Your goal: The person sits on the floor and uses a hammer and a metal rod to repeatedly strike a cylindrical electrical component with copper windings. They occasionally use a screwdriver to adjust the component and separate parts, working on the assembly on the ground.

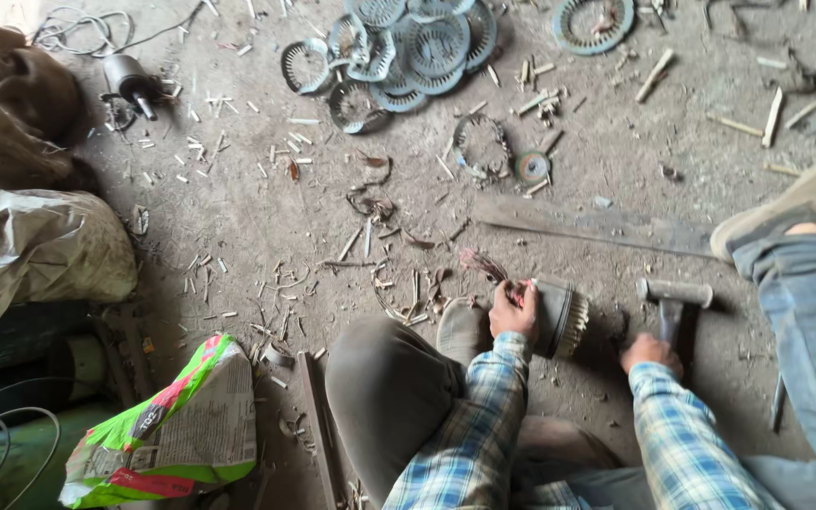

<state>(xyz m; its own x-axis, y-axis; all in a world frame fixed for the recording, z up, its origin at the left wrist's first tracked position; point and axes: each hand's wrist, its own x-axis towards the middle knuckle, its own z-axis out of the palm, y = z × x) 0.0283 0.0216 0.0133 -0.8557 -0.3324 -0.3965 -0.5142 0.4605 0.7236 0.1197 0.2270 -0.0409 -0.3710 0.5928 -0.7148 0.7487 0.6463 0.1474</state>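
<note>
- The motor stator (pixel 559 319), a dark round core with pale slot edges showing on its right face, lies on its side on the dusty floor (pixel 238 217), near the middle of the scene, just in front of the person's knees.
- Reddish copper wires (pixel 484 267) stick out from its left end.
- The left hand (pixel 514 310) is closed over the stator's left end, fingers curled around the wire bundle there and steadying the core.
- The right hand (pixel 651 352) is wrapped tight around the handle of a hammer (pixel 674 300), whose head rests on the floor just right of the stator.
- The step looks like stripping windings; the next blow would need the core held firm and fingers clear.
- Farther off lie ring-shaped laminations (pixel 417 47), wooden slivers, and a small motor (pixel 129 80); near left, a printed sack (pixel 177 430); at right, another person's shoe (pixel 786 208).
</note>
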